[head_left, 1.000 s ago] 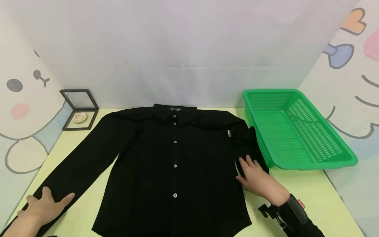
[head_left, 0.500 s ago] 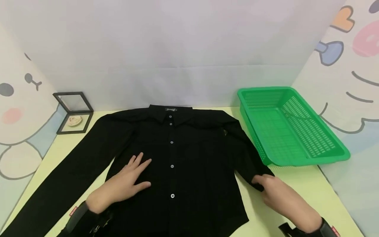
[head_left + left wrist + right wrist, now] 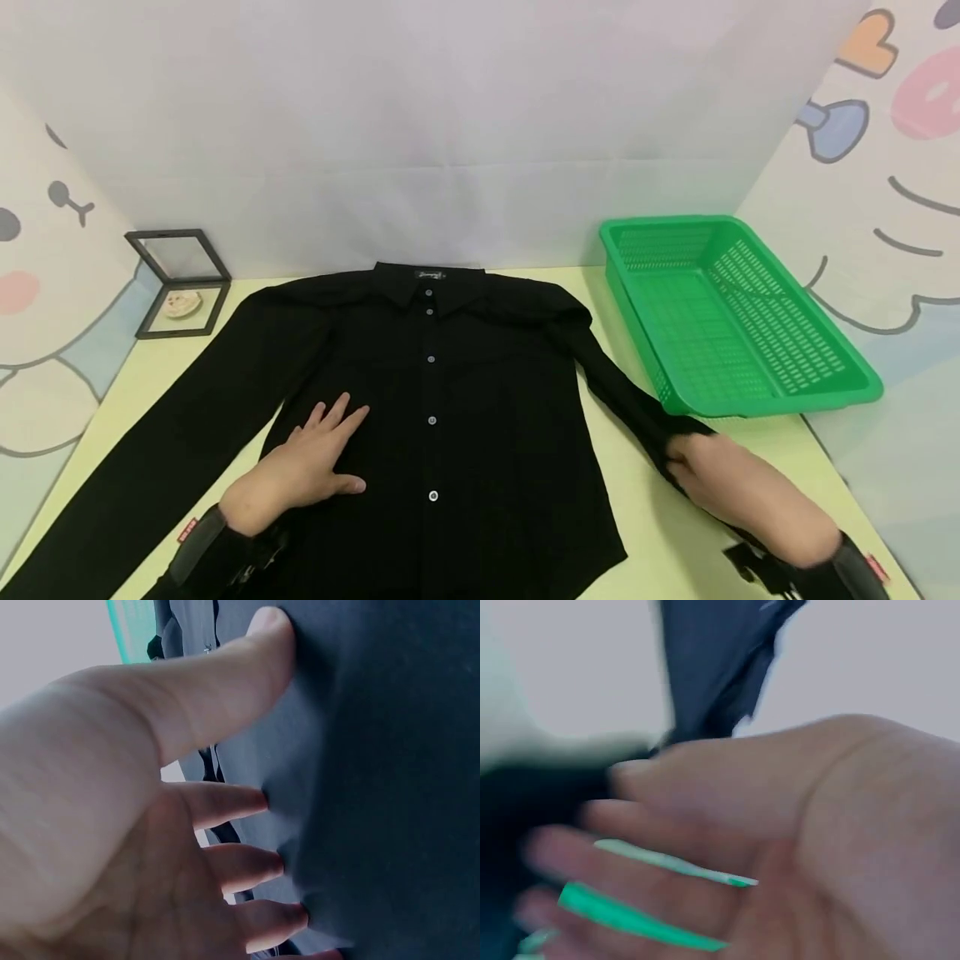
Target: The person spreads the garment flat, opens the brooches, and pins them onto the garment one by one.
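Shirt, black button-front cloth, long-sleeved (image 3: 480, 408): lay spread on pale-yellow desk (image 3: 675, 550) | left hand (image 3: 303, 467): rested outspread on front | right hand (image 3: 742, 492): pinched sleeve (image 3: 626, 404) beside green plastic basket (image 3: 787, 407) | step, apparently: sleeve straightening | next move seemingly called for: smoothing

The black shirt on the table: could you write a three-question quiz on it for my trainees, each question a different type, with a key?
1. Multiple choice: what does the right hand grip?
A) the collar
B) a sleeve of the black shirt
C) the green basket

2. True or false: the left hand is curled round a button.

3. Fill in: the green basket stands to the person's ____ of the collar.

Key:
1. B
2. False; its fingers are spread on the shirt's front.
3. right
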A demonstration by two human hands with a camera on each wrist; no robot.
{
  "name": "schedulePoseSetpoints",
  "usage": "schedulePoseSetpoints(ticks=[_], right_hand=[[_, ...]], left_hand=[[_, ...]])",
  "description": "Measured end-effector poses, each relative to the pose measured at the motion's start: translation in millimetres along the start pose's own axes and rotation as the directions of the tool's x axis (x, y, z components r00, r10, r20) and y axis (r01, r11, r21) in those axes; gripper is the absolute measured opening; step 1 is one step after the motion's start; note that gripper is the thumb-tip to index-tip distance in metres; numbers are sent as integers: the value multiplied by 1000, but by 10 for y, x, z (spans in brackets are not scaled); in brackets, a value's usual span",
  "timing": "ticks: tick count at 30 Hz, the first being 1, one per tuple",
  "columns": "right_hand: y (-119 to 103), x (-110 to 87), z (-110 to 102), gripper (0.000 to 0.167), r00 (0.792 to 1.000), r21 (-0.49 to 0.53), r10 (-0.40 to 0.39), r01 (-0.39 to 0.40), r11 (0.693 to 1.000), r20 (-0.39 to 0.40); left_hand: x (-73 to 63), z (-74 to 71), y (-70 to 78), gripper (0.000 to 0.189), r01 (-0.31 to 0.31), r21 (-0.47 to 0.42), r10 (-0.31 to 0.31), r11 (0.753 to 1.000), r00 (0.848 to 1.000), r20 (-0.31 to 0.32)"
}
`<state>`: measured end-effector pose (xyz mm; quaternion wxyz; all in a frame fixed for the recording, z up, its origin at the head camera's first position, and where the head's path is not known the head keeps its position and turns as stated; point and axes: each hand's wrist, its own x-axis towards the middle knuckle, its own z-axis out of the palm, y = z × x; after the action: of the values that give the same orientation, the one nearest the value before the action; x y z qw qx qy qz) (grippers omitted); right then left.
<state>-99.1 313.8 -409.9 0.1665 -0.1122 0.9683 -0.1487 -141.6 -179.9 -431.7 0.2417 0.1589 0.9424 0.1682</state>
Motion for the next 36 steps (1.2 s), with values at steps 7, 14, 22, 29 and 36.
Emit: schedulePoseSetpoints(ticks=[7,14,22,29,36], right_hand=[[-514,913,13,37,920,30,-207,229,973,-332],[-450,1481,44,43,950,-24,-63,58,998,-307],[-414,1352,78,15,804,-18,3,-17,1000,-595],[-586,1283,-22,20,653,-58,-73,45,997,-754],[-667,1630,-69,25,905,-43,-265,267,963,-332]], left_hand=[[17,-3,-3,98,-4,-13,4,1000,1000,8],[27,3,16,98,2,-34,-1,999,1000,17],[-3,-19,12,98,17,-32,-17,999,1000,6],[-6,-27,9,98,31,-39,-31,999,1000,6],[13,-26,36,97,38,-50,-37,998,999,20]])
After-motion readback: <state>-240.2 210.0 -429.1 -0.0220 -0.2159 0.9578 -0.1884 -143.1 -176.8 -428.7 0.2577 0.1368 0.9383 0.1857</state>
